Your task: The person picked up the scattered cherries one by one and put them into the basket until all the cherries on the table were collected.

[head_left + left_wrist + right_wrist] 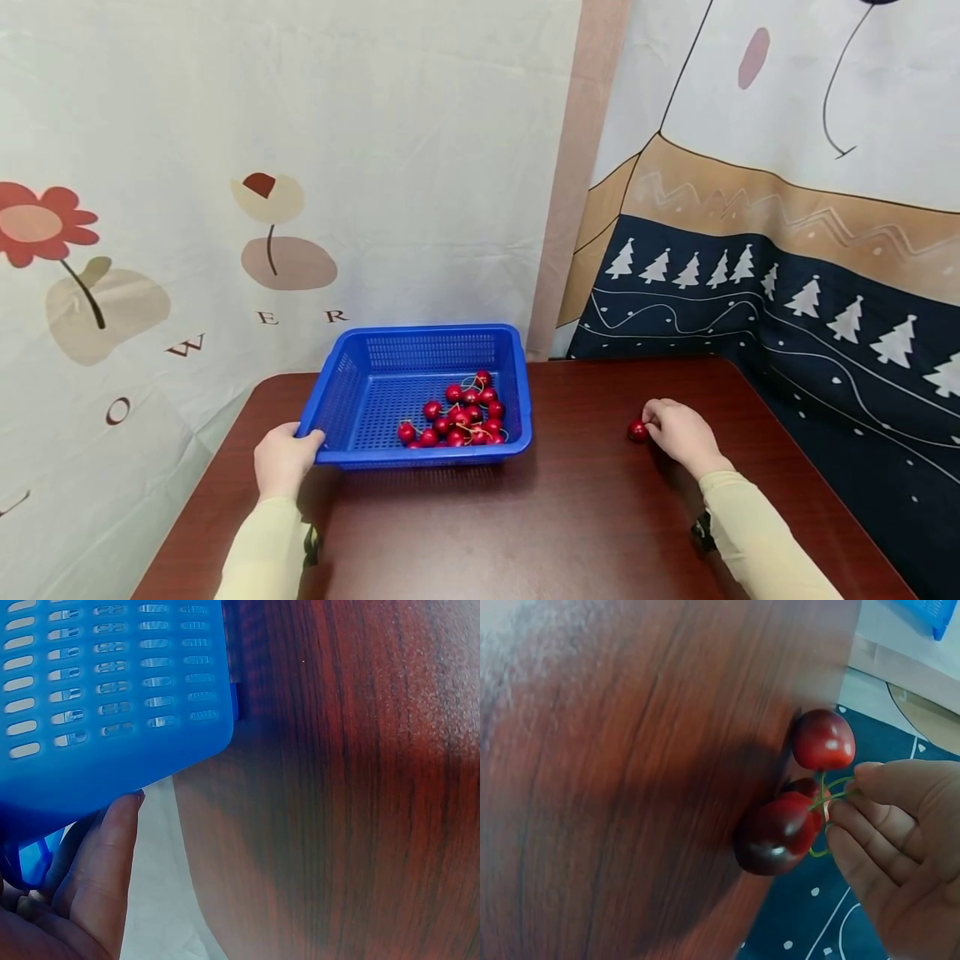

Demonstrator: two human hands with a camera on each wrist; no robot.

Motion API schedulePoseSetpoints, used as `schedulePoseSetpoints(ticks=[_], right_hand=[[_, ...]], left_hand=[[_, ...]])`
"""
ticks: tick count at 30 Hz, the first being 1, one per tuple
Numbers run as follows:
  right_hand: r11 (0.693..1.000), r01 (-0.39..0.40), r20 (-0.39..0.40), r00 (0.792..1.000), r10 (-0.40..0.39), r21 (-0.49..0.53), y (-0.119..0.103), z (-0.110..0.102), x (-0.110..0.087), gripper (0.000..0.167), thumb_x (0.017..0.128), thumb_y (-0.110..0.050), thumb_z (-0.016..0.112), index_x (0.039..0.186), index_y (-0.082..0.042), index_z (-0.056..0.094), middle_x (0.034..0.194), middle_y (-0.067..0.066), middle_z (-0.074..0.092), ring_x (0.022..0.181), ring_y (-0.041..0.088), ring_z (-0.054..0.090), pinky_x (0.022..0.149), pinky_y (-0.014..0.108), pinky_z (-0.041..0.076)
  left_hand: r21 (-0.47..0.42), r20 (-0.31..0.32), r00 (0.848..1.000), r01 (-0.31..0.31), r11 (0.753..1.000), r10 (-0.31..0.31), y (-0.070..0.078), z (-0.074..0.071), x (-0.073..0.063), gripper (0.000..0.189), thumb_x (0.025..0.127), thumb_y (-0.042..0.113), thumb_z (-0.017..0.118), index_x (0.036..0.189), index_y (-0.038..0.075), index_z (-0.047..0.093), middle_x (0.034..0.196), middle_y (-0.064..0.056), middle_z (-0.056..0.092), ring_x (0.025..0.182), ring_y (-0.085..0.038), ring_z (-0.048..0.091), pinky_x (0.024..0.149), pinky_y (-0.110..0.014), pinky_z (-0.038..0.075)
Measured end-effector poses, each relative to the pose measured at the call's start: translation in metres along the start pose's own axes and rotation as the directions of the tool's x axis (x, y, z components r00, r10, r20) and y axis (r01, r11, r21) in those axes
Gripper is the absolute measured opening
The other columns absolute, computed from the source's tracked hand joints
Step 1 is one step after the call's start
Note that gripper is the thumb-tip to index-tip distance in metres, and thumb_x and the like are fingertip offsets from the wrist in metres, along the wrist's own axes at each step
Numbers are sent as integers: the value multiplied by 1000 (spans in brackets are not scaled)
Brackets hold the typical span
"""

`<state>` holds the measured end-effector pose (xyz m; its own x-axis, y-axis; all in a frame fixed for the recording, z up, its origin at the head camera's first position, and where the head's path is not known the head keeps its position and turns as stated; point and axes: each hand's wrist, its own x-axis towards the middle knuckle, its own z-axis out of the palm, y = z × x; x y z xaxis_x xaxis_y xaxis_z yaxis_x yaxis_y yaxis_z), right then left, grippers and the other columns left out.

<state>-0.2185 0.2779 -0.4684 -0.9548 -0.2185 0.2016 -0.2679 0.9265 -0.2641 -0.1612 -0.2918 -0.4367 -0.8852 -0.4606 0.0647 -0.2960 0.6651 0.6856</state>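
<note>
My left hand point(283, 460) grips the near left corner of a blue plastic basket point(435, 457), thumb over the rim. From the left wrist view, fingers point(109, 870) reach under the rim beside the slotted wall. Many red cherries with green stems point(457, 419) lie in the basket, mostly in its right half. Out to the right, my right hand point(681, 435) is low over the table at a small bunch of cherries point(637, 431). The right wrist view shows its thumb and finger pinching the green stems of three dark red cherries point(774, 834), which hang close to the tabletop.
The brown wood-grain table point(480, 525) bears the basket at its back edge, left of centre. Behind hangs a pale cloth point(435, 167) with printed flowers and letters. A dark blue cloth with white trees point(825, 350) runs along the right side.
</note>
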Motion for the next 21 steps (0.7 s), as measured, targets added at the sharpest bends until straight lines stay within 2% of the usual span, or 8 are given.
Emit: schedulePoseSetpoints(ticks=[9,14,21], right_hand=[[999,19,-94,995,-16,35,9,-3,1,15,81,3,73,84,-10,65,82,6,61,71,23,54,69,45,52],[997,6,-130,992,5,82,13,-3,-1,15,83,3,71,86,-11,67,88,8,63,73,24,55,73,48,53],[989,14,-219,976,19,146,16,-2,-3,17,84,5,68,87,-12,69,94,10,65,78,27,57,76,51,51]], left_hand=[[0,5,1000,1,1000,-1,1,-1,-1,38,91,18,60,110,-15,63,102,-35,64,89,-46,60,84,-61,47],[3,-1,1000,0,1000,0,1,-1,-1,38,91,18,60,109,-15,63,101,-35,64,88,-46,60,83,-60,47],[5,1,1000,3,1000,-3,0,0,-1,38,91,18,60,111,-15,62,103,-36,64,89,-47,60,84,-61,48]])
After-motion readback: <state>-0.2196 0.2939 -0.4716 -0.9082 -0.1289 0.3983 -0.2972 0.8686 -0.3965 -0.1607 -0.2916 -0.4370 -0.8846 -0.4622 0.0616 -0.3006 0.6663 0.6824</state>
